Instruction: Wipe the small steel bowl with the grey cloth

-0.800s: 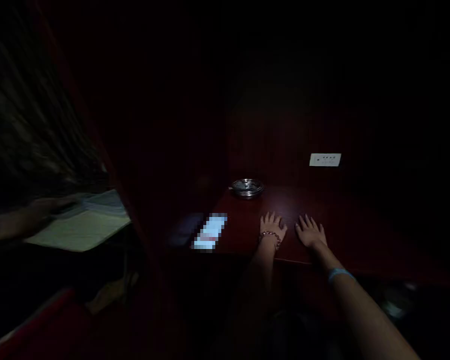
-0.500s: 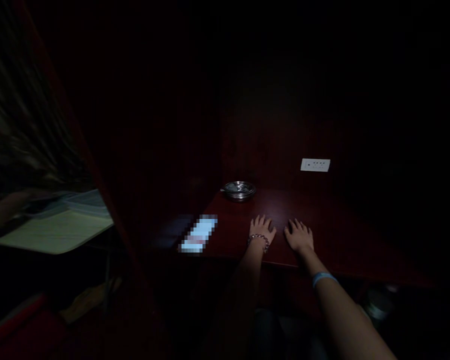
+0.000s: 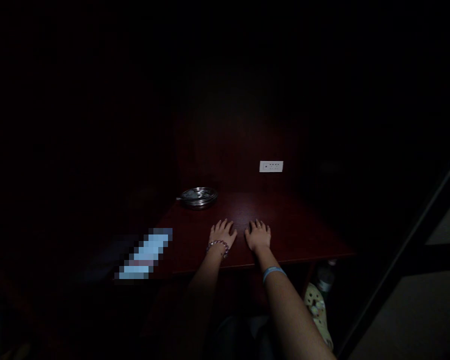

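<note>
My left hand lies palm down on the dark red desk, its fingers spread. A beaded bracelet circles that wrist. Beside it on the right, my right hand also rests flat with fingers apart, and a light blue band is around its forearm. Neither hand holds anything. Beyond the left hand, near the desk's back left, sits a round shiny metal dish with something thin at its left rim. A bright, pixelated, phone-shaped screen lies to the left of my left hand.
A white power socket is set in the back wall. Below the desk on the right are a bottle and a pale clog with holes. A dark slanted edge stands at far right. Much is lost in darkness.
The view has swung right, so desk, dish and socket appear further left. The neighbouring tabletop and arm at left have left the picture; the clog now shows. Both hands keep their place on the desk.
</note>
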The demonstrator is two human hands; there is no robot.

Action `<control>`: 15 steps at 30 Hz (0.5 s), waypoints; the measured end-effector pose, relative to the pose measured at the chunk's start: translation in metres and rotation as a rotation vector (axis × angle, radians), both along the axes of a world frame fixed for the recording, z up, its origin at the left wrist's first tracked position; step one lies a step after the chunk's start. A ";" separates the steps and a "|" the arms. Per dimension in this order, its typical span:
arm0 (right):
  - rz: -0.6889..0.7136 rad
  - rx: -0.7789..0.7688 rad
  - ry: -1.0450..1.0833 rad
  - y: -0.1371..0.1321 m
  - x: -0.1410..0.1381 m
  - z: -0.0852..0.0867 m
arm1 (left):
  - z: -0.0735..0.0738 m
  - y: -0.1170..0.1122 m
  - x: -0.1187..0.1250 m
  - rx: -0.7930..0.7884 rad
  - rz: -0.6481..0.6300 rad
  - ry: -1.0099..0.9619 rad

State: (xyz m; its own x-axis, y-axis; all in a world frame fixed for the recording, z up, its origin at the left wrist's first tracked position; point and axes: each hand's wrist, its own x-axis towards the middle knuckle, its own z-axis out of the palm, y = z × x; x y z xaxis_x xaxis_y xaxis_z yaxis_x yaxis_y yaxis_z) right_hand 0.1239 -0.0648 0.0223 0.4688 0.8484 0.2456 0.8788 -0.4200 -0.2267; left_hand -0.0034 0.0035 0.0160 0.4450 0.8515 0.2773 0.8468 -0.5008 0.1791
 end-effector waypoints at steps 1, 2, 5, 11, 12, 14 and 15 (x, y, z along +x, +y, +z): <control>-0.012 0.014 -0.012 -0.001 -0.002 0.002 | 0.000 0.002 0.000 0.002 -0.002 0.001; -0.016 0.015 -0.022 -0.002 -0.003 0.004 | 0.000 0.003 0.000 0.004 0.001 0.005; 0.007 0.010 -0.049 -0.004 -0.004 0.008 | 0.000 0.006 0.000 0.026 -0.014 0.005; 0.092 -0.041 -0.086 -0.004 -0.001 0.008 | -0.004 0.007 0.000 0.087 -0.024 -0.038; 0.099 -0.071 -0.083 -0.003 0.000 0.008 | -0.004 0.007 0.000 0.092 -0.024 -0.045; 0.114 -0.174 -0.066 0.002 0.001 0.009 | -0.005 0.007 0.000 0.091 -0.019 -0.053; 0.128 -0.223 -0.060 0.004 0.002 0.009 | -0.006 0.006 0.000 0.086 -0.017 -0.050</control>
State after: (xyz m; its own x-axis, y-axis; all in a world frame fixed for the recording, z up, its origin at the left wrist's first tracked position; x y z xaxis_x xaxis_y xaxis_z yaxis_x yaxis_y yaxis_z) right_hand 0.1258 -0.0612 0.0314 0.3444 0.9362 0.0699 0.9370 -0.3382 -0.0872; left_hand -0.0032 0.0098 0.0104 0.4427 0.8159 0.3718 0.8291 -0.5304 0.1768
